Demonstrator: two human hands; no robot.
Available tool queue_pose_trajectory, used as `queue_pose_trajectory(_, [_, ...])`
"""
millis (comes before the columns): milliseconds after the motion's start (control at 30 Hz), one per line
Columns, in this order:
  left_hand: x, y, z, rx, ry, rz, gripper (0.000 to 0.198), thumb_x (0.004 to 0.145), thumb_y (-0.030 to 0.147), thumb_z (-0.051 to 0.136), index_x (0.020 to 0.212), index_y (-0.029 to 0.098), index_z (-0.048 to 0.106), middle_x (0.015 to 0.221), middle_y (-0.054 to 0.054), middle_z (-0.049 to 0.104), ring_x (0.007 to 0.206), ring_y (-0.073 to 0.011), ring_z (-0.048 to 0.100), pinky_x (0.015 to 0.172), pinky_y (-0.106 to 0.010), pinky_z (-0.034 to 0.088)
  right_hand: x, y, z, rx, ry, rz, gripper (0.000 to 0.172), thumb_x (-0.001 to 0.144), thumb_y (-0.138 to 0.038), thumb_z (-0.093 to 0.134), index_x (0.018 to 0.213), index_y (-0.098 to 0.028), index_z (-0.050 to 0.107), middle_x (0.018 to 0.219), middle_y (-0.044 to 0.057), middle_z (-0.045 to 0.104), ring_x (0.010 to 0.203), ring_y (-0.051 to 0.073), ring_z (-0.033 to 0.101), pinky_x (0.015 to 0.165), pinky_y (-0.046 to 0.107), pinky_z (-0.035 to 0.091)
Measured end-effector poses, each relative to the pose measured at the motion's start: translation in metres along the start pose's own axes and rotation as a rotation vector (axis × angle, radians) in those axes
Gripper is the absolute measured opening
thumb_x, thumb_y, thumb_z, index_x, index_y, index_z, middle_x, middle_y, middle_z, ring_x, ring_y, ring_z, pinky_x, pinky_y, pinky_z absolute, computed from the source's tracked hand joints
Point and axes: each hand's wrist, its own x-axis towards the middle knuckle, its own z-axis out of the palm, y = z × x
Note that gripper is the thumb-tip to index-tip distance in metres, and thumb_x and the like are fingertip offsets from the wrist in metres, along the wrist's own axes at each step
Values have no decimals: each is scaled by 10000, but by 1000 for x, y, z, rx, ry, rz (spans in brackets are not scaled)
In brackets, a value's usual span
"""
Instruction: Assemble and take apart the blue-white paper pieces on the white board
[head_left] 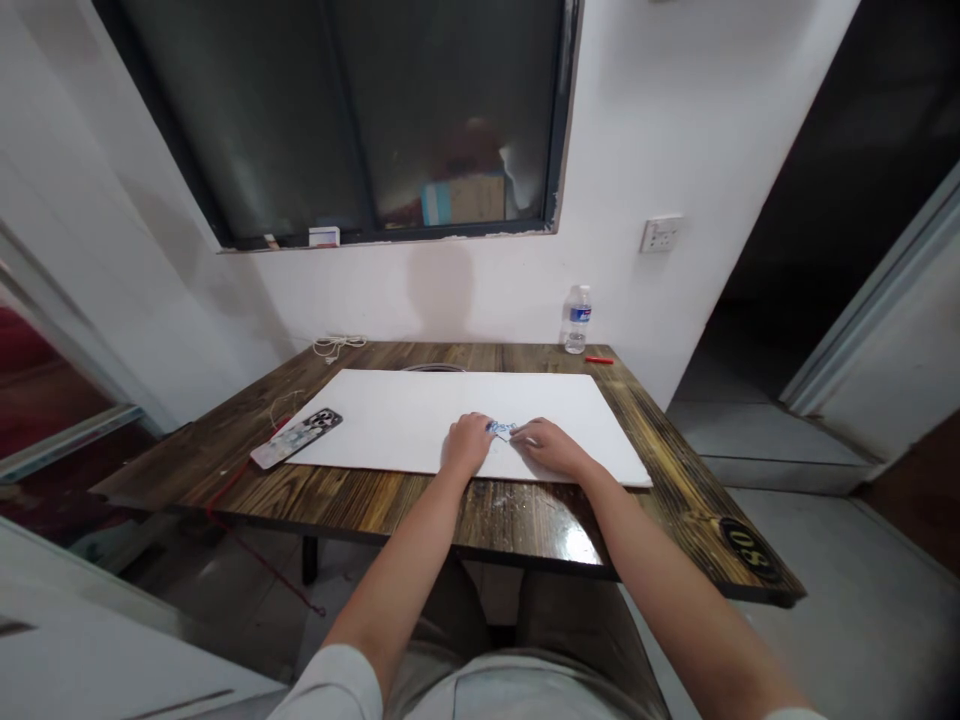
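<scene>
Two nearly shut grips: the left hand [469, 445] and right hand [544, 448] pinch a small crumpled blue-and-white paper scrap [502, 429] between them, just inside the near edge of a large white rectangular board [420, 420].

the left forearm [405, 575] and right forearm [660, 580] reached forward and angled inward, both bare. the left hand [466, 445] lay palm down, its fingers [481, 424] bent toward the right hand [549, 448], which lay flatter, its fingers [523, 433] pointing left. the two sets of fingertips were just apart.
</scene>
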Motion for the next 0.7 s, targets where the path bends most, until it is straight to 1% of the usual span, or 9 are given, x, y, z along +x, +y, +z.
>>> queue_pose_trajectory(67, [1, -2, 0, 23, 34, -73, 259, 919, 272, 501, 1120, 232, 660, 1179, -83, 646, 1106, -239, 535, 918, -358, 403, -1, -5, -3, 45, 13, 16, 266, 856, -202, 537, 1005, -251, 752, 1058, 18, 738, 1039, 206, 605, 953, 332, 445])
queue_pose_trajectory(133, [1, -2, 0, 18, 24, -82, 271, 929, 244, 463, 1087, 228, 683, 1150, -87, 664, 1087, -241, 554, 910, -359, 411, -3, -10, -6, 89, -7, 25, 262, 845, -198, 547, 994, -247, 757, 1036, 23, 738, 1046, 203, 600, 947, 324, 449])
queue_pose_trajectory(233, [2, -1, 2, -34, -27, 22, 307, 950, 303, 423, 1067, 235, 698, 1142, -72, 683, 1086, -234, 575, 932, -352, 415, -3, -14, -8, 122, -50, 29, 279, 819, -182, 564, 1003, -262, 759, 1089, 32, 718, 1082, 204, 593, 967, 327, 442])
queue_pose_trajectory(300, [3, 0, 4, -73, -62, 111, 334, 947, 377, 433, 1141, 241, 669, 1238, -62, 652, 1169, -233, 549, 989, -361, 396, -3, -13, -7, 156, -41, 39, 296, 793, -163, 566, 993, -257, 762, 1109, 33, 709, 1064, 202, 610, 966, 324, 444])
queue_pose_trajectory(400, [3, 3, 8, -115, -152, 211, 409, 933, 449, 446, 1266, 257, 586, 1426, -56, 518, 1339, -244, 420, 1090, -430, 313, -2, -8, -5, 244, 13, 113, 303, 763, -116, 505, 863, -220, 772, 939, 19, 745, 923, 191, 660, 901, 310, 481])
queue_pose_trajectory(467, [3, 4, 9, -136, -212, 264, 423, 917, 460, 472, 1285, 271, 561, 1472, -51, 464, 1388, -251, 356, 1120, -479, 262, 0, -4, -4, 263, 82, 183, 325, 745, -87, 459, 770, -208, 759, 811, 9, 744, 837, 187, 668, 852, 306, 500])
queue_pose_trajectory(500, [3, 5, 9, -152, -232, 292, 413, 902, 450, 501, 1268, 272, 570, 1466, -50, 472, 1392, -253, 351, 1124, -485, 254, 1, -2, -4, 246, 129, 207, 337, 735, -74, 447, 760, -208, 755, 806, 10, 742, 836, 187, 665, 849, 306, 500])
queue_pose_trajectory(600, [2, 8, 6, -212, -263, 372, 300, 852, 377, 587, 1117, 254, 655, 1340, -50, 585, 1329, -248, 430, 1110, -428, 290, 2, 4, -2, 132, 225, 216, 395, 731, -53, 457, 931, -216, 756, 993, 37, 732, 991, 199, 633, 926, 314, 467])
queue_pose_trajectory(700, [1, 11, 2, -194, -179, 320, 146, 839, 328, 605, 917, 247, 699, 1296, -33, 606, 1255, -238, 488, 1111, -418, 281, 3, 9, 1, 26, 131, 170, 505, 746, -49, 486, 1182, -211, 683, 1164, 71, 687, 1113, 218, 581, 983, 330, 429])
